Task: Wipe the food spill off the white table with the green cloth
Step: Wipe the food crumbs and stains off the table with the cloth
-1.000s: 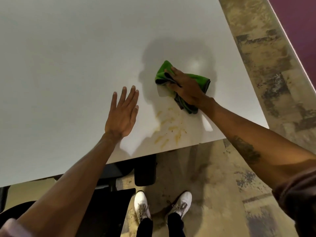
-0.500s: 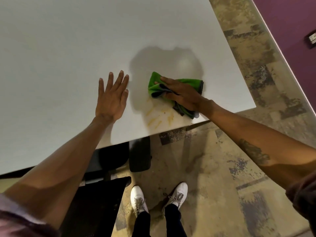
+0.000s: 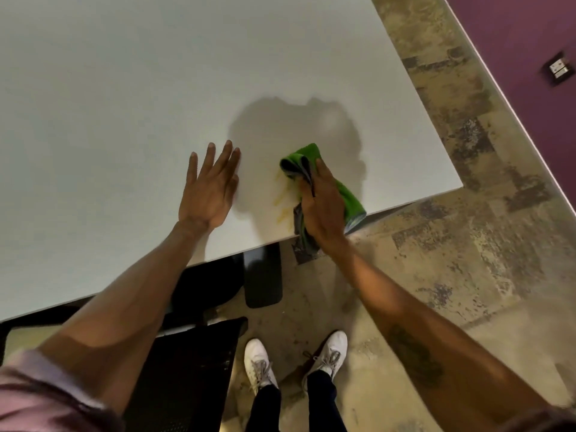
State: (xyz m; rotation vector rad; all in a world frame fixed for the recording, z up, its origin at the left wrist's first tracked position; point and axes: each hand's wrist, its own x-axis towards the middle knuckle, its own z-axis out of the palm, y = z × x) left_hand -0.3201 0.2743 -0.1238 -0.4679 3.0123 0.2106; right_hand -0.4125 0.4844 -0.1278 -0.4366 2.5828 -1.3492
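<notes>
Likely an office: white table [image 3: 156, 88], black chair [image 3: 187, 369], patterned carpet [image 3: 452, 244].

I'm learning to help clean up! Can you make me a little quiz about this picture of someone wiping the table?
1. True or false: the left hand lies flat and empty on the white table.
2. Which hand presses the green cloth? A) left B) right C) both
3. Fill in: the yellowish food spill that shows lies between the left hand and the ____.

Key:
1. True.
2. B, the right hand, close to the table's near edge.
3. Cloth; streaks still show beside it, so the wiping isn't finished.
</notes>
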